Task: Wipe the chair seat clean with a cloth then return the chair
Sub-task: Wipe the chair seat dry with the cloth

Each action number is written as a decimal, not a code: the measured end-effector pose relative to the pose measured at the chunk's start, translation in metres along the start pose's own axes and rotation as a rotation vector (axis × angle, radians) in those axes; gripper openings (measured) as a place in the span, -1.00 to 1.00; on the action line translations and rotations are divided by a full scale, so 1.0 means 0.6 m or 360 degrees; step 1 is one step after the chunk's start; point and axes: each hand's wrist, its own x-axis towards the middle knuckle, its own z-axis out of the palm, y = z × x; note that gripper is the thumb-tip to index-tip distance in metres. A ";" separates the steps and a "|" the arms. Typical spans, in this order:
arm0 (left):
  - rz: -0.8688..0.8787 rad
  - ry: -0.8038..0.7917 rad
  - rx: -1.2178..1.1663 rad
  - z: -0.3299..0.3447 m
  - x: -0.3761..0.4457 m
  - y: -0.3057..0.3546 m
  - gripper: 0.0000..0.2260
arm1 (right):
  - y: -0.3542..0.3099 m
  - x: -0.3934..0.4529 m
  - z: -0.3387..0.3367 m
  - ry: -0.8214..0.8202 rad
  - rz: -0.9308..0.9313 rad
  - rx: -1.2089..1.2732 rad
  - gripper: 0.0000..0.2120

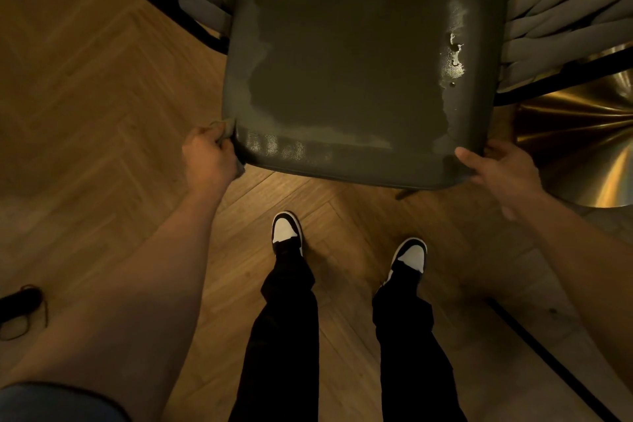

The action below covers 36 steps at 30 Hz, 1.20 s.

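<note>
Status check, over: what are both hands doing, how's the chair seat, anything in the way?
Left hand grips cloth at seat's front corner; right hand holds the other corner. Chair seat shows wet streaks. Gold table base close on the right.

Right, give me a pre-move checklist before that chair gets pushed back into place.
1. Left hand grips the seat's front left corner, with the cloth bunched in it: ok.
2. Right hand holds the front right corner: ok.
3. Chair seat wiped dry: not ok, wet streaks and droplets show near the right edge.
4. Feet stand back from the seat's front edge: ok.
5. Path ahead past the brass table base: cannot tell.
6. Chair legs clear of snags: cannot tell, hidden under the seat.
</note>
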 end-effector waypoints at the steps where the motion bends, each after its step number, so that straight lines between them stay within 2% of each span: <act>1: 0.0004 0.0005 -0.0013 0.002 -0.004 0.004 -0.73 | 0.001 0.000 0.000 -0.0008 0.0005 0.0038 -0.38; 8: 0.0148 0.0001 0.0038 0.009 -0.021 0.025 -0.73 | 0.000 -0.005 -0.006 -0.0075 0.0047 0.0320 -0.45; 11: 0.0198 -0.0011 0.0004 0.019 -0.040 0.052 -0.69 | -0.002 -0.009 -0.010 -0.0114 0.0009 0.0375 -0.38; 15: 0.0348 -0.0137 -0.0032 0.061 -0.086 0.127 -0.67 | -0.002 -0.011 -0.011 -0.0172 -0.0004 0.0426 -0.43; 25: 0.0429 -0.0362 -0.0172 0.167 -0.211 0.319 -0.69 | 0.002 -0.010 -0.021 -0.0253 -0.0044 0.0501 -0.43; 31: 0.0515 -0.0417 -0.0077 0.190 -0.236 0.367 -0.67 | 0.007 -0.006 -0.019 -0.0263 -0.0022 0.0567 -0.45; 36: 0.0765 -0.0516 0.0083 0.219 -0.265 0.423 -0.67 | 0.005 0.002 -0.017 -0.0190 0.0080 0.0518 -0.43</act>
